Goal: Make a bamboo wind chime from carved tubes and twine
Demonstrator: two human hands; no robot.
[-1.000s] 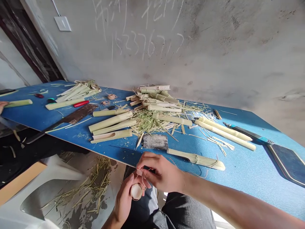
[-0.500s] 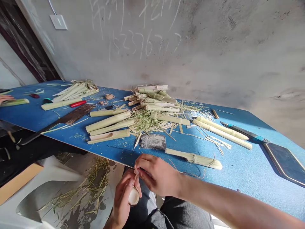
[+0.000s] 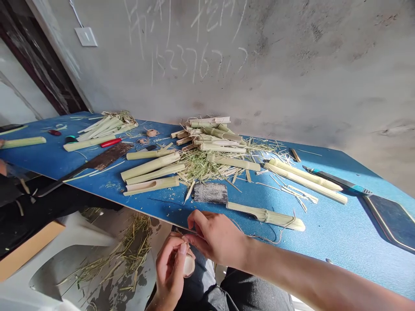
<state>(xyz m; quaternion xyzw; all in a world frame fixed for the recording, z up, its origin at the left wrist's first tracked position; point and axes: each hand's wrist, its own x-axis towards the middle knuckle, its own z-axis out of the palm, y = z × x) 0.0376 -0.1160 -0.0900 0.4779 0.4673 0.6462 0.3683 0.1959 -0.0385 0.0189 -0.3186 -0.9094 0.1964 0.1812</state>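
Observation:
Low over my lap, my left hand [image 3: 170,270] is closed around a small pale piece with a round end [image 3: 189,265], perhaps cut bamboo; the fingers cover most of it. My right hand [image 3: 220,237] meets it from the right, thumb and forefinger pinched at the top of that piece. What sits in the pinch is too small to make out. Just beyond the right hand lies a notched bamboo piece [image 3: 279,219] with thin twine [image 3: 275,241] looped on it. A grey sanding block or abrasive sheet [image 3: 210,192] rests beside it.
On the blue table [image 3: 324,242] lie split bamboo pieces [image 3: 151,166], a heap of shavings [image 3: 202,166], a rusty long-handled blade [image 3: 110,156], a red-handled tool [image 3: 110,142], a utility knife [image 3: 337,179] and a phone [image 3: 389,220]. A white stool [image 3: 81,235] stands lower left.
My right hand's fingers have shifted slightly, and the small tan bit between the fingertips no longer shows. The left hand has turned the round-ended piece a little. The view has swung slightly left.

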